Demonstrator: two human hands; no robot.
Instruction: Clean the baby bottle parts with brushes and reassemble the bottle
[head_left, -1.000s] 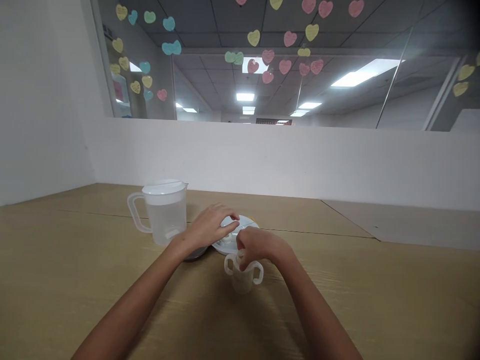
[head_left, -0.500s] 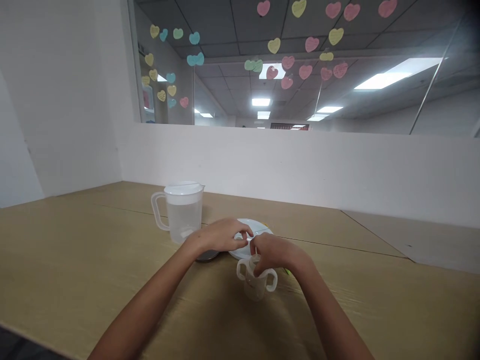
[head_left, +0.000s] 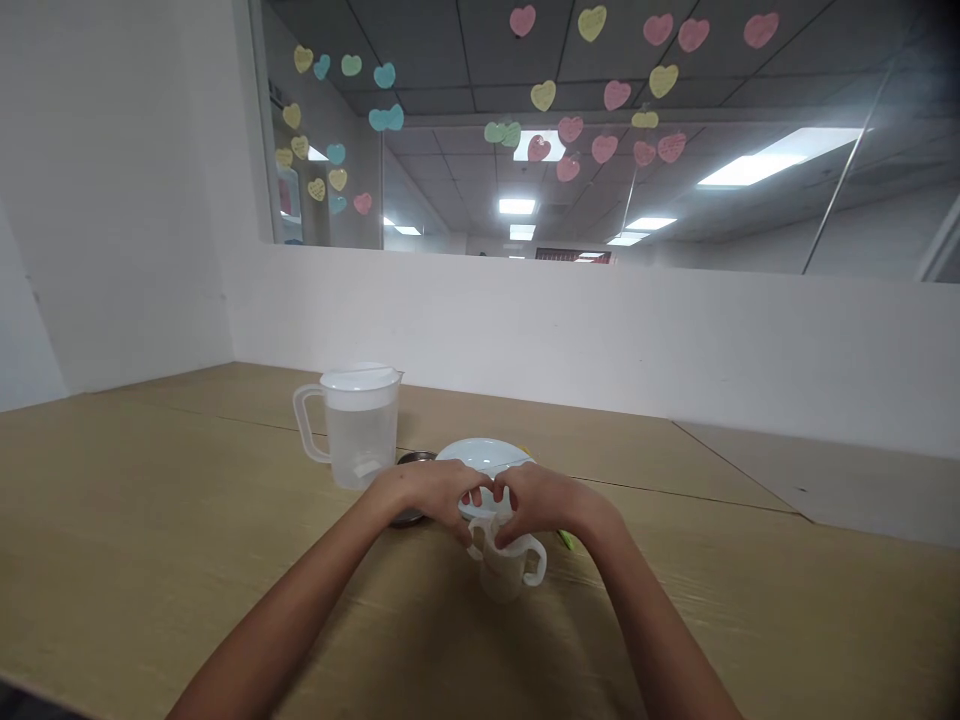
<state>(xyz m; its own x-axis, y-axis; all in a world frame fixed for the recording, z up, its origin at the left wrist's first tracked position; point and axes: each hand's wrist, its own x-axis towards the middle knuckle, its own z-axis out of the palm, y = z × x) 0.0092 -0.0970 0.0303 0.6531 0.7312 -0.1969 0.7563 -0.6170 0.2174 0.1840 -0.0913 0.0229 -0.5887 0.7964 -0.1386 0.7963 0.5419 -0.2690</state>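
A small translucent cup with two side handles (head_left: 508, 572) stands on the wooden table (head_left: 150, 520) just in front of me. My left hand (head_left: 424, 492) and my right hand (head_left: 541, 500) meet over its top, fingertips curled down onto its rim or lid. What the fingers pinch is hidden. Behind the hands lies a white plate (head_left: 480, 455). A small dark round object (head_left: 411, 460) sits beside it, partly hidden by my left hand.
A clear plastic jug (head_left: 358, 425) with a white lid and water in it stands to the left of the plate. A low white partition (head_left: 600, 330) runs along the table's far edge, with glass and paper hearts above it.
My left hand has come off the plate and moved down to the cup's top, joining my right hand there. The view shifted slightly.
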